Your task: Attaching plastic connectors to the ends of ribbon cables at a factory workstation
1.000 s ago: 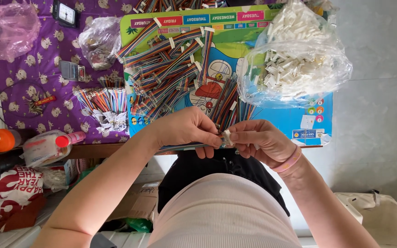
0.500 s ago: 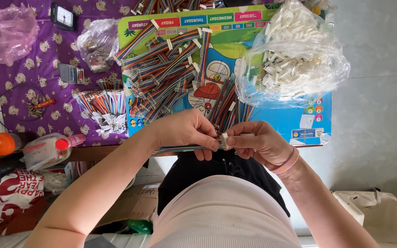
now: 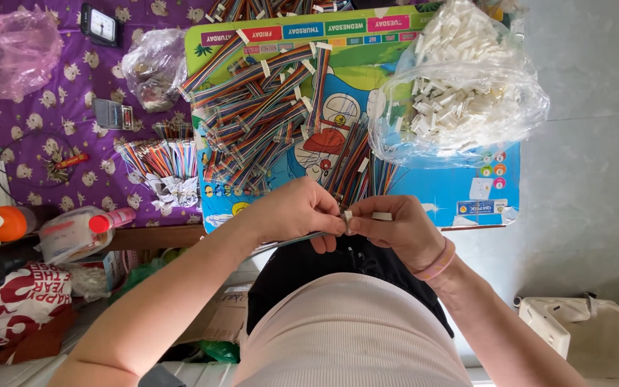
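Hands barely shifted, left hand [image 3: 299, 211] and right hand [image 3: 395, 229] pinching white connector [image 3: 347, 216], clear bag [image 3: 460, 86] above.

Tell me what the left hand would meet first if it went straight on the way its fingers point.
The left hand points rightward, so it would meet the small white connector pinched at its fingertips, then the right hand directly behind it. They already nearly touch.

A small clock [image 3: 100, 25] sits near the top edge of the purple cloth [image 3: 30, 115]. A pink plastic bag [image 3: 12, 50] lies in the cloth's top left corner. An orange bottle [image 3: 1, 223] stands by the left edge, beside a red bag [image 3: 16, 304].
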